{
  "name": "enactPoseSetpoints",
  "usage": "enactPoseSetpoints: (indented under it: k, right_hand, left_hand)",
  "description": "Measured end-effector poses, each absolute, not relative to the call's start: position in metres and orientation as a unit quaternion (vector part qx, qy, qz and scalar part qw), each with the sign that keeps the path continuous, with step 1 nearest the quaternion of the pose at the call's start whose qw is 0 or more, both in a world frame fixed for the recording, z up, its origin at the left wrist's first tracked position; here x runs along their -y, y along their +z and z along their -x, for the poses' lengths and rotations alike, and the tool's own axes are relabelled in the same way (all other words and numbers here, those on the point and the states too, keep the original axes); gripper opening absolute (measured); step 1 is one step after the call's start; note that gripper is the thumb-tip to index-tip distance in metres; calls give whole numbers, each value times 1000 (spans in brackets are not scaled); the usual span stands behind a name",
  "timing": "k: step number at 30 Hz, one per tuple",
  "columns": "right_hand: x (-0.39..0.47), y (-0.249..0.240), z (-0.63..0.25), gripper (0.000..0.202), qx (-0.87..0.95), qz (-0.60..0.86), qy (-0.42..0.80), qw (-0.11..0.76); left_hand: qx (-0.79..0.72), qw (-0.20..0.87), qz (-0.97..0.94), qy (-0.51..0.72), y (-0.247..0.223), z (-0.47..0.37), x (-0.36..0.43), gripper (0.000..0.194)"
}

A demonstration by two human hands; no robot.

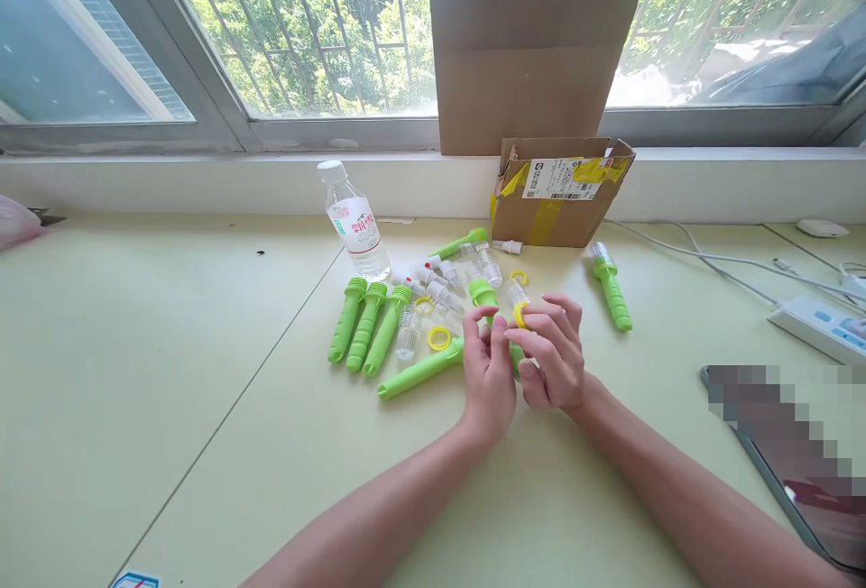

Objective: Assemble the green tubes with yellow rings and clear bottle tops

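My left hand [491,381] is closed around a green ridged handle [483,292], whose threaded top shows above the fingers; part of its body is hidden. Close beside it, my right hand [553,353] has bent fingers, with a yellow ring [520,315] at the fingertips. A clear plastic cap [518,292] shows just beyond that ring. Left of the hands lie another green handle [419,376], a loose yellow ring [439,338] and a clear ribbed cap [407,335]. Several more green handles [375,326] rest side by side, near white-and-clear small parts [433,280].
A water bottle [356,223] stands behind the parts, and an open cardboard box [558,196] sits by the window wall. To the right are a green handle with a clear cap [612,289], a power strip [822,328], cables [731,259] and a phone [778,480].
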State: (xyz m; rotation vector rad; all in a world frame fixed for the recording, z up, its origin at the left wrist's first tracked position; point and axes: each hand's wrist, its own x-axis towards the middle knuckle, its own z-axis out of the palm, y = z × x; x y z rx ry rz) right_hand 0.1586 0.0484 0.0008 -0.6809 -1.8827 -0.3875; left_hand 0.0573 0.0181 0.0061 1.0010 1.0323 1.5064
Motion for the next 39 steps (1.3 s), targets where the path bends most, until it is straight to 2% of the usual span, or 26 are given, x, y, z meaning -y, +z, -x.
enactPoseSetpoints:
  k: [4, 9, 11, 19, 28, 31, 39]
  right_hand:
    - [-57, -5, -164, 26, 727, 386, -128, 552]
    - [-75, -9, -176, 19, 618, 473, -72, 624]
    - [-82, -11, -180, 19, 581, 507, -27, 636]
    - [-95, -17, -190, 22, 510, 581, 143, 618]
    - [-92, -17, -186, 18, 523, 573, 126, 618]
    - [-90, -16, -185, 17, 504, 573, 164, 625]
    - [-99, -15, -196, 27, 340, 523, 410, 666]
  left_hand:
    - [-438, 474, -444, 622, 6, -57, -17, 22]
    - [-440, 380, -573, 578, 1, -56, -14, 60]
    - [-443, 344, -629, 538, -2, -56, -13, 64]
    - [-470, 245, -719, 450, -5, -57, -13, 44]
    - [-460, 217, -738, 444, -9, -57, -13, 12]
    - [-458, 209, -742, 442, -9, -57, -13, 10]
    - [-458, 201, -749, 436, -9, -58, -13, 12]
